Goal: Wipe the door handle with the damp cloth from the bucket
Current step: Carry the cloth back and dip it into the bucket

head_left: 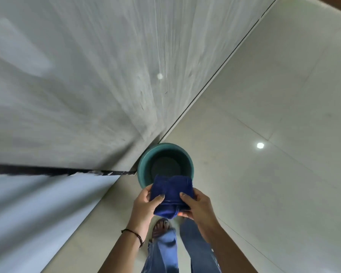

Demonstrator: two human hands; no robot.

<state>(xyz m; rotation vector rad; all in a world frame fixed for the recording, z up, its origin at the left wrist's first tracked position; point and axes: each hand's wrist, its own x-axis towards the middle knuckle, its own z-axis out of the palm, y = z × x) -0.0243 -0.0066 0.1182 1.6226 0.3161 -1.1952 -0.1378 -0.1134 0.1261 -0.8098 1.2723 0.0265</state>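
Note:
A folded dark blue cloth (172, 194) is held in front of me, just above the near rim of a teal bucket (146, 164) standing on the floor against the wall. My left hand (144, 203) grips the cloth's left side, thumb on top. My right hand (197, 205) grips its right side the same way. The bucket's inside looks dark; whether it holds water I cannot tell. No door handle is in view.
A grey panel, a door or a wall (77, 85), fills the left and top, with a dark edge (47, 171) at its bottom. Pale floor tiles (274, 134) spread to the right. My legs in jeans and a sandalled foot (161, 227) stand below the cloth.

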